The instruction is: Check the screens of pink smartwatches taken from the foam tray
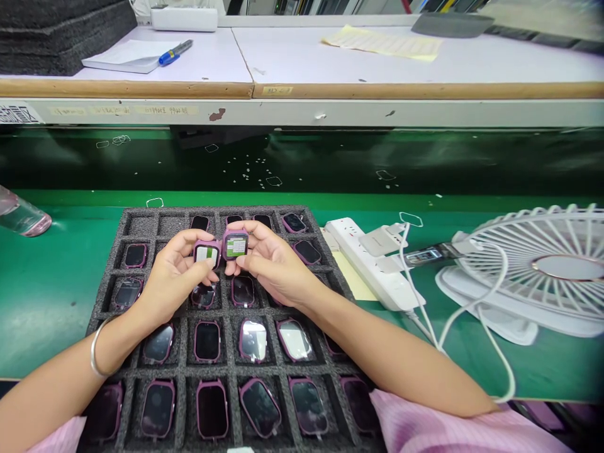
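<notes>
Pink sleeves (448, 425) sit nearest, btm corners, forearms reaching over the foam tray (182, 352). L hand (177, 270) has its grip pinched, thumb vs. fingers, on the L watch (206, 253); R hand (274, 261) has its grip likewise closed round the edges of the R watch (235, 245). Both watches are up side by side over the tray's back rows, screens lit white & green; can't tell if the cases touch.

Risks, judging from here: a fingertip hold on small smooth cases could slip, dropping one onto the glass below. Cases this close could also knock if a wrist turns. Bracelet (97, 349) on the L wrist, by the tray's L edge, might catch a case; R sleeve could drag on the front row.

Containers: tray lies on the green surface (56, 296), its square pockets holding tray watches (207, 341) screen-up, some skewed b/c pockets are roomy. R side, power strip (377, 277) w/ plugs in it, white cable (511, 377), white fan (566, 267); cable might snag an elbow. Far L, clear bottle (23, 214), contents unclear.
</notes>
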`<state>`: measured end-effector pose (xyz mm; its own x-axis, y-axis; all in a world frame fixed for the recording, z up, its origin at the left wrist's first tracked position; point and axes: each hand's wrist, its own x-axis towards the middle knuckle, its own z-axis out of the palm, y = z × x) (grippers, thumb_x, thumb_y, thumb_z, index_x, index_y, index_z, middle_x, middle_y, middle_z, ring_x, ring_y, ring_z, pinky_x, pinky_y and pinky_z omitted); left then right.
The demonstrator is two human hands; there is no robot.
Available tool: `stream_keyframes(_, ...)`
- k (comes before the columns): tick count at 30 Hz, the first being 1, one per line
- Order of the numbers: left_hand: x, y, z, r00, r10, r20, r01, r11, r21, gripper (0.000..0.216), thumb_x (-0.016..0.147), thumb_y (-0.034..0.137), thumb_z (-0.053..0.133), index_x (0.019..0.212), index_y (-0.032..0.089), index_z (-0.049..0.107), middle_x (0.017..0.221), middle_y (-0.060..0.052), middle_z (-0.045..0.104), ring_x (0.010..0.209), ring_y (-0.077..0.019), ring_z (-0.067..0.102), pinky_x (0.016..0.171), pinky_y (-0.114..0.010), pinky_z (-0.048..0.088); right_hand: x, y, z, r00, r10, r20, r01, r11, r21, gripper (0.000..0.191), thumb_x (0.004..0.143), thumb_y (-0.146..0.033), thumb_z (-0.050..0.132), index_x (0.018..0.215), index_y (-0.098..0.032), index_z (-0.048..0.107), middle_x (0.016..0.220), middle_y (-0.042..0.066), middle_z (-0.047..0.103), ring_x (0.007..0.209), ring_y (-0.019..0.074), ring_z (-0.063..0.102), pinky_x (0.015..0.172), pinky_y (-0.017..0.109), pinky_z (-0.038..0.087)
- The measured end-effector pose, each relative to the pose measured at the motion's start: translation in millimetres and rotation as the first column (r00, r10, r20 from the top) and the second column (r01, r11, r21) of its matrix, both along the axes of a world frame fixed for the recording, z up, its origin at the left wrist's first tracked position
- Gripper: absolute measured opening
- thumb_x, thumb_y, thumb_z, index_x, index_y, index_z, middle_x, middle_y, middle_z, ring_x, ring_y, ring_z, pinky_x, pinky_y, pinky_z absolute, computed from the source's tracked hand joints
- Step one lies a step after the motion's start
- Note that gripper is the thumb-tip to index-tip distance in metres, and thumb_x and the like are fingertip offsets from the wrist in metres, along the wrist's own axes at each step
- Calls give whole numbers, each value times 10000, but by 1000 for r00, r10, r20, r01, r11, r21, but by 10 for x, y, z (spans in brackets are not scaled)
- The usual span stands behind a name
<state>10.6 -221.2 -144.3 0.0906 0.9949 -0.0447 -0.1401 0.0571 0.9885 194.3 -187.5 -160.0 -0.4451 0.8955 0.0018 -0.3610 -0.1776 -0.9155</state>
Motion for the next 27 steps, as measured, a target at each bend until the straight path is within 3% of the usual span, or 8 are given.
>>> stream_keyframes(5,-5,8,-16,1000,7,-31,-7,1000,-12,225,845,333,727,965,190,600,858,17,672,513,-80,645,468,-178,485,6,1,23,999,16,32,-14,998,-65,274,836,-310,756,1061,-213,632,821,-20,706,578,115,664,571,259,511)
stream_keyframes(8,-3,17,-36,999,20,-48,-20,1000,8,241,839,332,738,971,193,593,890,12,674,520,-76,642,466,-177,482,10,15,14,999,0,48,3,998,-70,286,863,-379,753,1056,-212,623,832,-8,714,561,113,650,555,261,503)
stream_keyframes(12,2,23,-33,998,36,-49,-35,999,20,294,795,233,754,1034,196,587,940,8,674,564,-67,640,505,-174,500,11,15,3,1000,4,27,-3,999,-36,371,806,-263,803,1116,-227,603,876,-16,697,649,119,678,624,260,538)
stream_keyframes(21,23,27,-44,999,27,36,-28,999,27,468,681,73,733,1105,211,590,988,12,661,713,-72,632,639,-178,563,-3,1,-9,1000,11,13,-11,1000,12,469,747,-87,729,1157,-247,565,981,-12,668,744,118,686,707,259,563)
stream_keyframes(27,-1,12,-14,1000,26,-15,-26,1000,-1,366,749,160,730,1089,209,603,993,1,679,618,-84,662,575,-203,535,14,24,-1,999,0,32,1,999,-53,314,827,-226,732,1110,-226,596,906,-2,698,658,128,683,653,281,556)
